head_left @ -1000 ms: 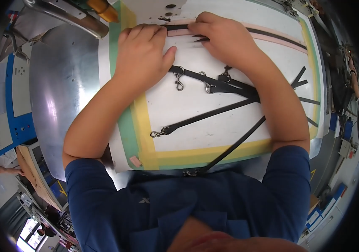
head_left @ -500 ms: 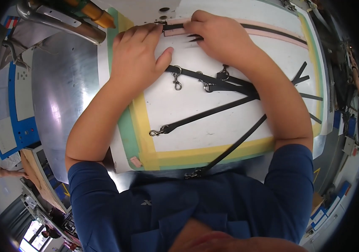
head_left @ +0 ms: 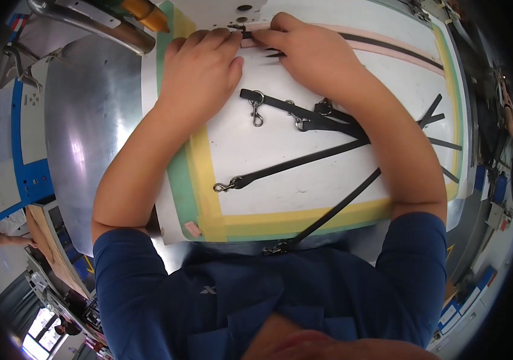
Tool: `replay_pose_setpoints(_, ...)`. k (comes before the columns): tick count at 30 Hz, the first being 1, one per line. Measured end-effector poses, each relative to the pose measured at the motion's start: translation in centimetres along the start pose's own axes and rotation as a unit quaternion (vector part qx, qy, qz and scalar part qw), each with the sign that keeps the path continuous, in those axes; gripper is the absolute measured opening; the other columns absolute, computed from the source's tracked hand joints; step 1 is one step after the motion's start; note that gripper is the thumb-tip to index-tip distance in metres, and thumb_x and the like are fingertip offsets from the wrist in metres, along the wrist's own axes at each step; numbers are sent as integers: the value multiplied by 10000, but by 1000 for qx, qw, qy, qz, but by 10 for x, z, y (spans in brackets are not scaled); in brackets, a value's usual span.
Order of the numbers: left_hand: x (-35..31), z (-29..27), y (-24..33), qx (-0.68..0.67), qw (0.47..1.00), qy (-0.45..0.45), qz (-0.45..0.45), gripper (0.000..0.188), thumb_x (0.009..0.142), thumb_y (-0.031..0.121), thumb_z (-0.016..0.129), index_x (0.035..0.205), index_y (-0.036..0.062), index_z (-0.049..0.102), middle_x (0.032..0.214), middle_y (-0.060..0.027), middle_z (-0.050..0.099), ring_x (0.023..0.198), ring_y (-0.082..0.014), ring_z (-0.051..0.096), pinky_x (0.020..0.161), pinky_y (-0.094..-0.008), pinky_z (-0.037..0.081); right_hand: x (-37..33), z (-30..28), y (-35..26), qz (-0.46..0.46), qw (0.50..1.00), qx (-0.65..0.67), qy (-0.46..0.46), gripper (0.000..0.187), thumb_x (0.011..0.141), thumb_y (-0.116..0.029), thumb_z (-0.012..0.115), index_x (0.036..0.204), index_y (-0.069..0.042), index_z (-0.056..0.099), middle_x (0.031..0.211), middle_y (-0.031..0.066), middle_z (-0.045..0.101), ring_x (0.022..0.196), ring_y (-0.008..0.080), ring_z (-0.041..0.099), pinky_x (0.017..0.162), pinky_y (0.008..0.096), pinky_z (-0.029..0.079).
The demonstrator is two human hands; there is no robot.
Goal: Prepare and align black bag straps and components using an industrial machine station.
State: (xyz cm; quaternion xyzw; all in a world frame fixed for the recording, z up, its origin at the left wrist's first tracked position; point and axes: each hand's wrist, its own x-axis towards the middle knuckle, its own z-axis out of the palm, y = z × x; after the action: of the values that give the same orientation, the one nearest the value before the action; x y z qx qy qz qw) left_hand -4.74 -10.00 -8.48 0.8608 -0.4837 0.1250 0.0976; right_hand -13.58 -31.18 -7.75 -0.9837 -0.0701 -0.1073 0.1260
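Along the far edge of the white board, a black strap [head_left: 388, 45] lies on a pink strip [head_left: 361, 45]. My right hand [head_left: 313, 57] pinches the strap near its left end, and a dark pointed tool [head_left: 276, 54] sticks out from under the palm, its handle hidden. My left hand [head_left: 199, 75] is bent over the strap's end, fingers together and pressed on it, thumb apart; the fingertips are partly hidden. Nearer to me lie several black straps with metal snap hooks, among them one hook [head_left: 257, 114] below my left thumb and another hook [head_left: 225, 185] nearer the front.
Yellow tape [head_left: 304, 219] and green tape [head_left: 181, 186] border the white board [head_left: 268, 201]. A metal tube [head_left: 130, 39] and an orange-yellow machine part [head_left: 147, 17] stand at the far left, beside a grey metal surface [head_left: 82, 120]. Another person [head_left: 4, 231] is at a bench on the left.
My left hand has shifted slightly right along the strap, closer to my right hand. The right fingers have slid a little left; the loose straps stay nearly in place.
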Motion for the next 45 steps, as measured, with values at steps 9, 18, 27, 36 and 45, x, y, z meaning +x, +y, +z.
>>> replay_pose_setpoints(9,1,0,3,26,1000,-5,-1,407,963,219,662,1352,103,695,1318,-69,705,1237,-279,641,1056,-485,471,2,-2,-2,4,1000,-22,-2,387,931,-21,550,1248,-139,738,1115,75,665,941,308,722,771,435,586)
replay_pose_setpoints(18,0,-1,2,9,1000,-7,-6,421,964,213,641,1362,82,688,1325,-71,702,1253,-277,633,1077,-495,467,4,-3,-2,9,999,-40,-17,389,929,-24,551,1259,-128,729,1130,61,670,964,289,721,775,437,584)
replay_pose_setpoints(27,5,-6,4,2,999,-32,-12,432,963,203,637,1374,79,678,1302,-73,701,1239,-279,629,1048,-487,471,-1,-7,-6,4,999,-39,-11,367,937,-43,555,1240,-134,740,1105,68,668,948,297,717,789,440,580)
replay_pose_setpoints(36,1,-2,6,1,1000,-18,-14,433,958,204,653,1371,74,679,1299,-68,700,1215,-281,638,1039,-484,475,2,-4,-8,21,998,-61,-12,351,948,-48,564,1241,-137,738,1106,74,665,961,298,721,802,433,590)
replay_pose_setpoints(45,0,-4,7,1,1000,-21,-12,442,959,205,658,1375,58,673,1303,-66,688,1188,-277,642,1043,-479,468,4,-6,-11,37,997,-63,-32,381,946,-29,559,1268,-138,731,1117,72,664,977,294,717,807,437,588)
